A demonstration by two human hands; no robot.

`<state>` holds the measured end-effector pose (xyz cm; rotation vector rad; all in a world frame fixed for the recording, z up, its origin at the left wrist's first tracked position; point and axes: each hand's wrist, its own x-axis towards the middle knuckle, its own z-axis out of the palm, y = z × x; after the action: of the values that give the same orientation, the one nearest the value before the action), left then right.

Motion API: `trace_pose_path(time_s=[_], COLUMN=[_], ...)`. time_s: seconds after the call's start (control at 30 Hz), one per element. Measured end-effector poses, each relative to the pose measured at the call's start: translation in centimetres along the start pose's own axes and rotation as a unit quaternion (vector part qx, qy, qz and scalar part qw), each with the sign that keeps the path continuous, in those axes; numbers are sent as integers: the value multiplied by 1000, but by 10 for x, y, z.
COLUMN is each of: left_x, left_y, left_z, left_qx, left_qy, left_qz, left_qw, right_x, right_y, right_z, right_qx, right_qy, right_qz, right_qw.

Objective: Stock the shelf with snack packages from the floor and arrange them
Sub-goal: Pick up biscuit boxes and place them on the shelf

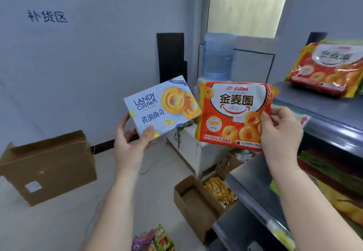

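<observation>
Two packs gripped aloft: left hand (131, 144) on cookie box (161, 106), right hand (280, 130) on orange bag (233, 115).

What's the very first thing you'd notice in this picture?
Two snack packs held up in the middle: a pale blue cookie box in the left hand and a bright orange-red snack bag in the right hand. A matching bag lies on the top shelf at right.

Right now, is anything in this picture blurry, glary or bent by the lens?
Head view: the red snack bag and pale blue cookie box read sharply; the matching red bag on the grey shelf is soft with glare; the bright window panel is washed out; wide-angle distortion bends the shelf edges.
</observation>
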<state>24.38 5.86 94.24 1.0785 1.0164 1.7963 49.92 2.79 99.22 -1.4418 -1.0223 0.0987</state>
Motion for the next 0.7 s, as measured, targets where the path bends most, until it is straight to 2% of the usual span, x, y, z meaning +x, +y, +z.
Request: trace_pose_path(time_s=[0.2, 0.33, 0.57, 0.7], left_x=[30, 46, 72, 91], left_y=[17, 23, 11, -2], left_z=[98, 150, 206, 229], left_qx=[-73, -93, -104, -93], left_qy=[-70, -96, -119, -164], left_qz=[3, 28, 31, 30], left_qw=[995, 991, 987, 982], right_x=[60, 96, 137, 153], right_y=[-18, -23, -2, 12], right_z=[-62, -83, -85, -81], right_qx=[-35, -55, -78, -90], right_qy=[106, 150, 178, 200], right_qz=[-53, -58, 16, 74], right_qw=[992, 985, 981, 973])
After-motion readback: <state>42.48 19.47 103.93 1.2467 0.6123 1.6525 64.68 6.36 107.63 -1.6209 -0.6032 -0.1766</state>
